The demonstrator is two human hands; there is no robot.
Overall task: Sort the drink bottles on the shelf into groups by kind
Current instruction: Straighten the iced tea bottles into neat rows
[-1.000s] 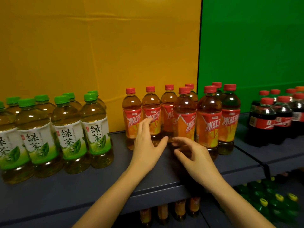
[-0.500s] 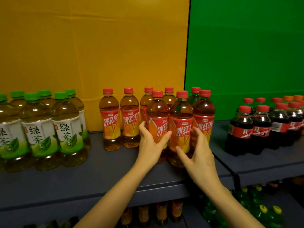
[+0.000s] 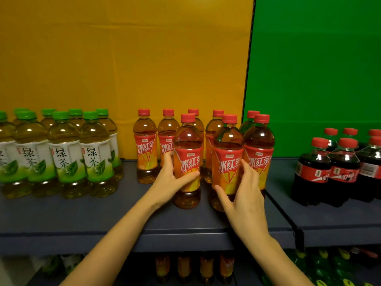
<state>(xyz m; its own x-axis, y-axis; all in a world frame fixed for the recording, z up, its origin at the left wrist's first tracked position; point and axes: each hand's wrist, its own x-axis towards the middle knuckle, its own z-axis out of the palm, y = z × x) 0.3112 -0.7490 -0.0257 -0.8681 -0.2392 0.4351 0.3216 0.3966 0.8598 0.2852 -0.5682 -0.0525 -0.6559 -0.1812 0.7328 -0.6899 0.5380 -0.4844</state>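
We see a long dark grey-blue shelf [image 3: 92, 215] with drinks standing on it in three bunches. Behind it the yellow wall [image 3: 123, 58] fills the left and middle, and it has a few soft folds in it. The green wall [image 3: 313, 58] fills the right, and a thin dark line runs down where the two meet. The light is dim. On the left stand the green tea bottles [image 3: 61, 157], with green caps and white and green labels, all packed close. In the middle stand the red tea bottles [image 3: 145, 147], with red caps and red and orange labels. Some are in a row at the back near the yellow wall and three stand in front. The left hand [image 3: 171, 182] wraps round the front left tea bottle [image 3: 187, 145], with the thumb on the front of the label. The right hand [image 3: 245, 201] grips the front middle tea bottle [image 3: 227, 159], thumb low on the front and fingers between it and the bottle on its right. The two hands are apart, each on its own bottle, and both bottles stand up straight on the shelf. On the right a second shelf board [image 3: 334, 219] meets the first one, with a dark crack between them. The dark cola bottles [image 3: 342, 170] with red caps stand there, well apart from the tea. Under the shelf we see more bottles in the dark. There are orange lower bottles [image 3: 193, 267] in the middle and green lower bottles [image 3: 321, 267] with yellow caps on the right, all blurry.
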